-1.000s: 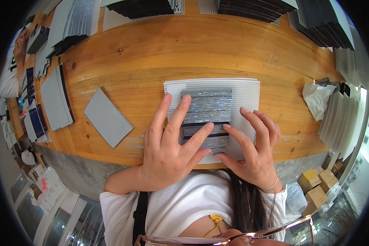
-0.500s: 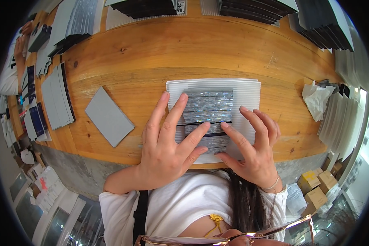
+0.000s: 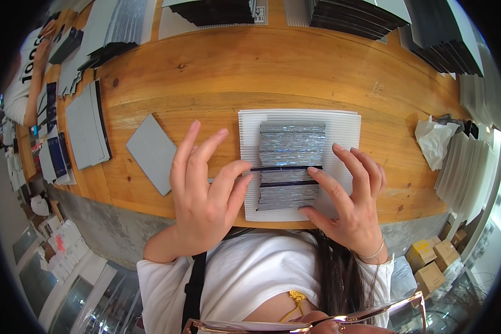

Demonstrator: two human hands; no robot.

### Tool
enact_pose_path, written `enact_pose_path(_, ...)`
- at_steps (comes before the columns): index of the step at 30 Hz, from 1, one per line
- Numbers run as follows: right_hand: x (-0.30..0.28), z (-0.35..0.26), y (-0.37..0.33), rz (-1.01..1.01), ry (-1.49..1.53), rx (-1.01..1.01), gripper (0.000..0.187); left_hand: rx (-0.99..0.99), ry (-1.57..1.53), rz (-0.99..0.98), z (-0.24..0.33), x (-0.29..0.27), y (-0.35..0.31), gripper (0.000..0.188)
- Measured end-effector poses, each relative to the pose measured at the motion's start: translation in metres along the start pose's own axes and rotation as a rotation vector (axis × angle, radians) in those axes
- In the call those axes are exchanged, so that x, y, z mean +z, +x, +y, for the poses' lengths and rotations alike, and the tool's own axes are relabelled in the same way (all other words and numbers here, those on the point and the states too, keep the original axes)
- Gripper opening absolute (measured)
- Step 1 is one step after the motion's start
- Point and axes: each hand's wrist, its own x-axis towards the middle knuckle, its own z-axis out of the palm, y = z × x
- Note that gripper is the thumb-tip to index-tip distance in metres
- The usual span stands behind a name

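A stack of thin sheets (image 3: 292, 145) with glittery silver edges lies on a white corrugated plastic board (image 3: 339, 128). Two dark lines cross its nearer part, and the upper one is a black-edged sheet (image 3: 284, 168) jutting out to the left. My left hand (image 3: 206, 192) pinches this jutting end between thumb and index finger, its other fingers spread. On the opposite side, my right hand (image 3: 350, 203) is open, with the index fingertip touching the right end of the black edge. Its thumb is near the stack's lower right corner, the remaining fingers raised over the board.
Left of my left hand lies a grey rectangular board (image 3: 152, 150), with more grey boards (image 3: 87, 131) beyond. Tall stacks of dark-edged boards (image 3: 356, 19) line the far side. Crumpled white paper (image 3: 433, 139) and translucent sheets (image 3: 462, 172) stand right. Another person's arm (image 3: 37, 83) shows far left.
My left hand has moved left off the top of the stack, and its thumb and index finger have closed at the black-edged sheet's left end. My right hand stays at the right side.
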Motion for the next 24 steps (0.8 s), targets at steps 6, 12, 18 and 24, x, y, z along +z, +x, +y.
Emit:
enact_pose_path(6,-0.0005,-0.0006,0.0000,0.003,0.013,-0.001,0.066,-0.004,-0.020,-0.018,-0.0053,0.0029,0.0029,0.020)
enact_pose_path(12,-0.0004,-0.0019,0.0002,0.014,0.019,0.001,0.066,-0.018,-0.032,-0.026,-0.0061,-0.0014,0.0023,0.018)
enact_pose_path(18,-0.0012,-0.0021,0.0005,0.015,0.014,0.005,0.066,0.007,-0.077,-0.030,-0.0060,-0.0001,0.0026,0.017)
enact_pose_path(24,-0.0006,-0.0017,0.0010,0.024,0.031,-0.003,0.066,0.027,-0.086,-0.037,-0.0089,-0.0024,0.0038,0.016)
